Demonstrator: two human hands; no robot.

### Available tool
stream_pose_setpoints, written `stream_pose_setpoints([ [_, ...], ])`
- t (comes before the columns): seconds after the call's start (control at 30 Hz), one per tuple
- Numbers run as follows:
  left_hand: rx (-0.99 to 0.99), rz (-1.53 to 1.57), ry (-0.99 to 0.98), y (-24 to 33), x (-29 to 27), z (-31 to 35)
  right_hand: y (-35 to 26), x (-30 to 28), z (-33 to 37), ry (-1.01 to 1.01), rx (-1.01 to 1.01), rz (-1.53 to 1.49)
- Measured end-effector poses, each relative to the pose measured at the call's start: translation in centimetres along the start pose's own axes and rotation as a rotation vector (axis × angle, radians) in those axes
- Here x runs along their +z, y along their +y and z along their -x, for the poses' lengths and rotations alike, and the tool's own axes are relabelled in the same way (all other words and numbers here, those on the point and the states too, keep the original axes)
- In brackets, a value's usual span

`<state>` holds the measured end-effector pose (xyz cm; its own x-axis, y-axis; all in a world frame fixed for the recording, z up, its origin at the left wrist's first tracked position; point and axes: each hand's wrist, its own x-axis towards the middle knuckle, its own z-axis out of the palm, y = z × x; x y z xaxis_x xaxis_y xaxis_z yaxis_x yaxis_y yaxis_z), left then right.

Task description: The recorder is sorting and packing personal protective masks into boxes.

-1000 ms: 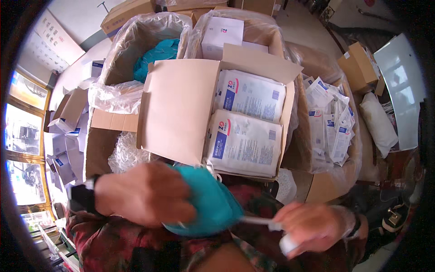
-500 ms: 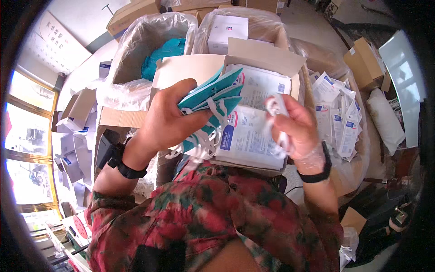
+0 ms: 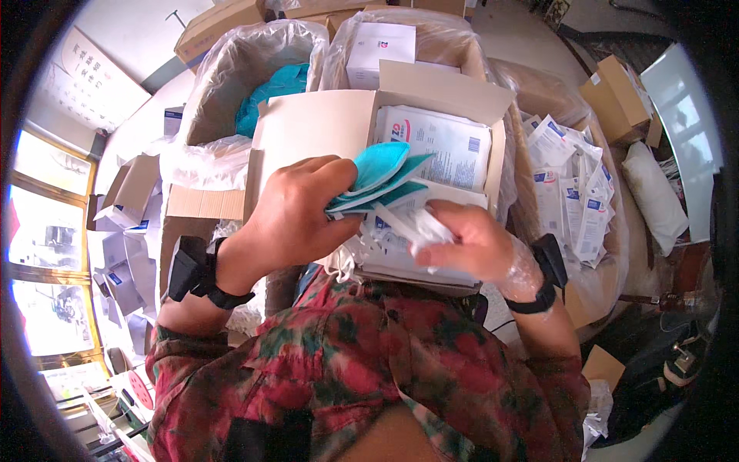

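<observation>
My left hand is closed round a small stack of teal folded face masks, which fan out toward the right. White ear loops run from the stack to my right hand, whose fingers pinch a bunch of them, slightly blurred. Both hands hover over an open carton with raised flaps. Inside it lie flat white printed packets in two groups, the nearer one partly covered by my hands and the masks.
Behind stand a plastic-lined box holding teal masks and another with a white box in it. To the right, a lined box holds loose packets. Flattened cartons pile up at left.
My right hand has moved left and down, bringing the gathered loops close to the masks. My left hand has turned, so the stack lies flatter and lower.
</observation>
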<state>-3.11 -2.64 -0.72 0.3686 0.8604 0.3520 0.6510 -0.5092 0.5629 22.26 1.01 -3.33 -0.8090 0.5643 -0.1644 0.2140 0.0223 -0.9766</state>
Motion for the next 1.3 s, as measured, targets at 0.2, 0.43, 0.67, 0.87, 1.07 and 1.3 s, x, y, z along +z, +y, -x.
stream_pose_setpoints([
  [0.2, -0.240, 0.338, -0.159, 0.8, 0.7, 0.3, -2.3, 0.8, 1.8, 0.086, -0.431, 0.126],
  [0.43, -0.029, 0.446, -0.318, 1.5, 1.9, 0.6, -3.6, 3.3, 1.7, -0.019, -0.659, 0.349],
  [0.67, 0.513, 0.219, -0.484, 4.4, -0.9, 3.0, -4.9, 2.8, 6.3, -0.448, -0.369, -0.003],
  [0.87, 0.531, 0.206, -0.475, 4.9, -2.4, 3.7, -6.1, 2.0, 7.3, -0.490, -0.376, 0.010],
  [1.07, 0.095, 0.061, -0.413, -0.5, -6.1, 5.7, -6.5, -0.3, 13.9, 0.326, 0.141, -0.382],
  [1.3, -0.423, 0.895, 0.362, -0.3, 0.7, 2.3, -2.2, -0.5, 6.3, 0.426, 0.081, -0.474],
])
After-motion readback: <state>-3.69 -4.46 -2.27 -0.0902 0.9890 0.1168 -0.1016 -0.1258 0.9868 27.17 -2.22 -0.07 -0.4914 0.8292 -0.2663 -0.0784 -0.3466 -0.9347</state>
